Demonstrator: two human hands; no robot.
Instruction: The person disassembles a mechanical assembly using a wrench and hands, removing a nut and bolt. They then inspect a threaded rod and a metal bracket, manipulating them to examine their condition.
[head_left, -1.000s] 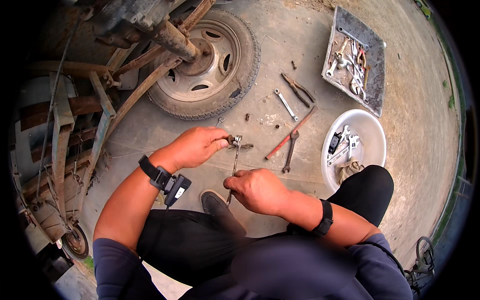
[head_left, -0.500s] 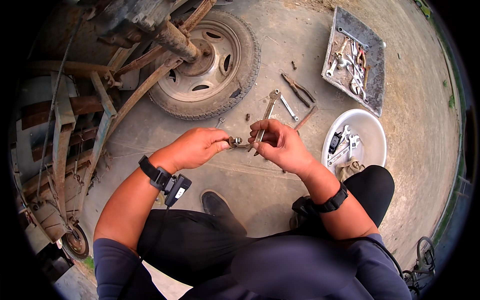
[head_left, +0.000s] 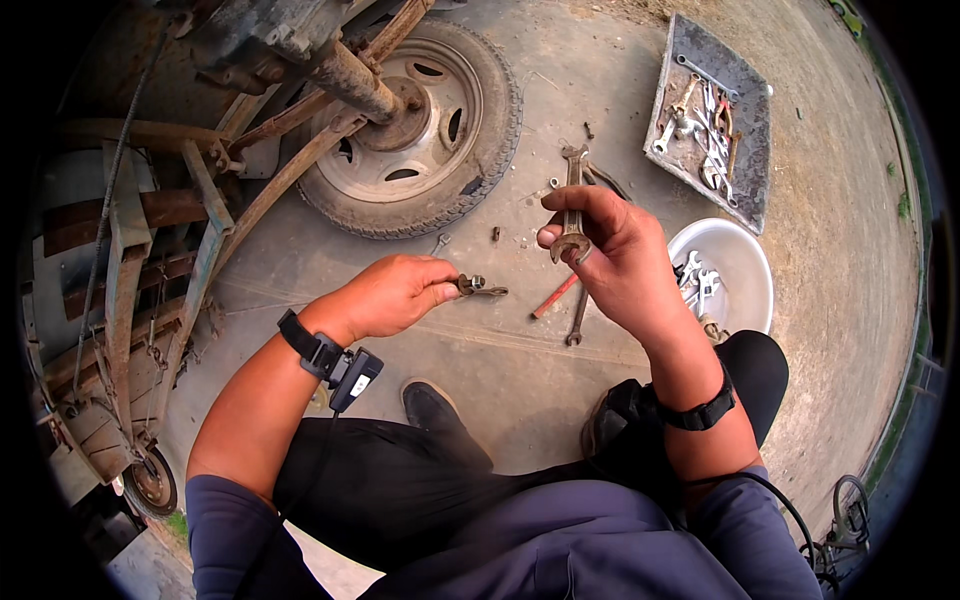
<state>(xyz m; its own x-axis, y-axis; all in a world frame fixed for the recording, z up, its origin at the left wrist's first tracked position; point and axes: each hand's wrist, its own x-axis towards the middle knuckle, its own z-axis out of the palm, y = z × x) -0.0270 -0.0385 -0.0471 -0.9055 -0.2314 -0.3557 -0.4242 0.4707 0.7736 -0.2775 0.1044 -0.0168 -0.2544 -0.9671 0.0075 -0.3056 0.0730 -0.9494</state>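
Observation:
My left hand (head_left: 392, 295) is closed, pinching a small rusty bolt with a shiny nut (head_left: 477, 281). A flat, dull metal piece (head_left: 490, 291) sticks out beside the nut. My right hand (head_left: 622, 255) is closed on a double open-end wrench (head_left: 573, 222), one jaw toward me and the other away. The wrench is apart from the bolt. Under and around my right hand, on the concrete, lie a red handle (head_left: 553, 300), another wrench (head_left: 575, 330) and part of some pliers (head_left: 608, 183). My hand hides the rest of these.
A wheel with a worn tyre (head_left: 503, 150) and a rusty metal frame (head_left: 125, 270) stand on the left. At the far right, a grey metal tray (head_left: 750, 195) holds several wrenches and pliers. Nearer is a white basin (head_left: 752, 270) with tools. Small bolts (head_left: 495, 233) lie near the tyre.
My right hand has moved right with the wrench, away from the bolt, and the wrench has turned more upright. My left hand stays in place with the bolt.

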